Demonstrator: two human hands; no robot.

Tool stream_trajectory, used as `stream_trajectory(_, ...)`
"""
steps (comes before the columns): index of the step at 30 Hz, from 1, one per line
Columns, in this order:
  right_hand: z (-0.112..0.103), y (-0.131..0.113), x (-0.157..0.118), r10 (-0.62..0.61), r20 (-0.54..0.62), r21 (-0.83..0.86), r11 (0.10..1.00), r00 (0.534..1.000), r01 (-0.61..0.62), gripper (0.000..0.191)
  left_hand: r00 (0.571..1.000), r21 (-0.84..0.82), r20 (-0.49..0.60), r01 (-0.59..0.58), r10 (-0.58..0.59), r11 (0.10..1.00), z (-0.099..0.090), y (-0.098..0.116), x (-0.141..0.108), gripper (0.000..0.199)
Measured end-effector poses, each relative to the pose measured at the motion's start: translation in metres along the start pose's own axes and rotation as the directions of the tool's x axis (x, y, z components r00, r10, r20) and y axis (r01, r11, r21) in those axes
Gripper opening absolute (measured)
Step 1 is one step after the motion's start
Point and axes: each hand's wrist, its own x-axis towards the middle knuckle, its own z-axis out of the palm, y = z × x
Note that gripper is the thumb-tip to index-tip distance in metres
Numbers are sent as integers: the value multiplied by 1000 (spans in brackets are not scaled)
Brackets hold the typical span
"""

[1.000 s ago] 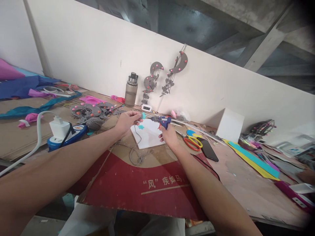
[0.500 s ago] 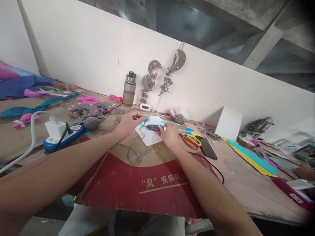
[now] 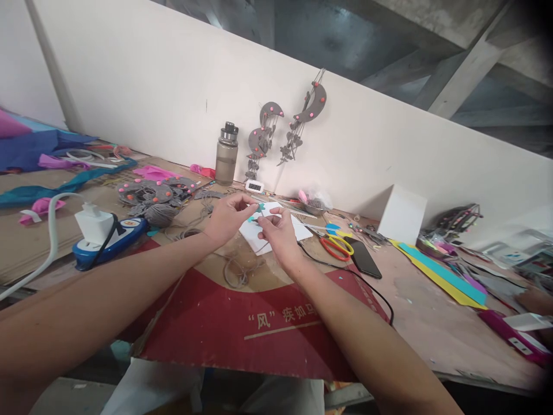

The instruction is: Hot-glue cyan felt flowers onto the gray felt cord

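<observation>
My left hand (image 3: 231, 218) pinches thin grey yarn, its fingertips beside a small teal piece (image 3: 261, 207) over the white sheet (image 3: 301, 230). Close to it on the right, my right hand (image 3: 279, 233) has thumb and fingers pressed together; what lies between them is too small to make out. Another teal bit (image 3: 251, 219) shows between the hands. The glue gun is mostly hidden behind my right hand, and its black cable (image 3: 328, 263) runs off to the right. Loose grey yarn (image 3: 235, 276) lies on the cardboard in front.
Scissors (image 3: 337, 248) and a phone (image 3: 366, 259) lie right of the sheet. Behind stand a bottle (image 3: 227, 155) and a small clock (image 3: 254, 186). At left sit a blue power strip (image 3: 110, 242) and grey felt pieces (image 3: 151, 193). Another person's hand (image 3: 536, 301) is at far right.
My right hand has left the glue gun and moved left, close to my left hand. The white sheet shows farther to the right. My left hand has stayed nearly in place.
</observation>
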Motion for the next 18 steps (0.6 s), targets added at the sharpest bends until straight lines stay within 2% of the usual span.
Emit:
stream_trajectory(3, -4, -6, -2, -145, -29, -217, 967, 989, 135, 20, 997, -143, 30, 77, -74, 987, 1, -3, 1, 16)
stream_trajectory(6, -7, -10, -2, -224, -40, -327, 924, 974, 200, 11, 992, -249, 75, 116, -100, 961, 2, -4, 2, 15)
stream_trajectory(18, -10, -9, 1, -235, -86, -313, 929, 968, 197, 19, 959, -482, 167, 281, -228, 830, 8, -3, 0, 15)
